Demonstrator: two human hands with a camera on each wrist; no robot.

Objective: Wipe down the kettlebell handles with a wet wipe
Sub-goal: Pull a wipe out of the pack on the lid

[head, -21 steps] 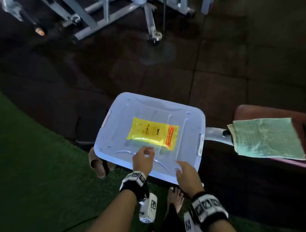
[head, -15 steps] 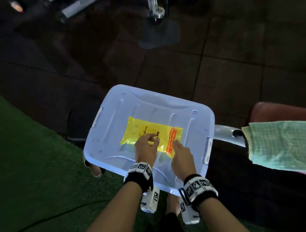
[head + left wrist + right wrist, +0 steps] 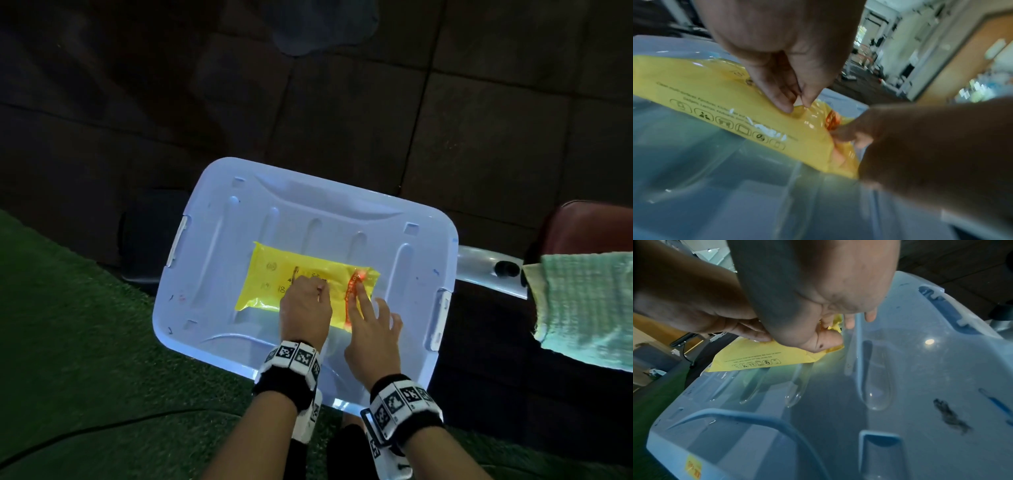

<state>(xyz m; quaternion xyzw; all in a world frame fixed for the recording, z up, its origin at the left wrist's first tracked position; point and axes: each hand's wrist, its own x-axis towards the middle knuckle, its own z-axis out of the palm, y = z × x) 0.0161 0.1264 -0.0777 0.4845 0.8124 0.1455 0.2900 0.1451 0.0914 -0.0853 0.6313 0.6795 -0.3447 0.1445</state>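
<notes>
task barely started. yellow wipe pack [image 3: 301, 279] lies flat on the blue bin lid [image 3: 239, 219]. left hand [image 3: 305, 308] pinches a small tab on the pack's top film. right hand [image 3: 371, 329] is spread, fingers pressing the pack's orange end down. no wipe out yet, no kettlebell in sight; wiping all left.

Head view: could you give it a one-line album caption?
Left hand pinches the yellow wipe pack on a plastic bin lid; right hand steadies its orange end.

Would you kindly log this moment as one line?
left hand pinches wipe pack flap | right hand presses pack | pack on bin lid
</notes>
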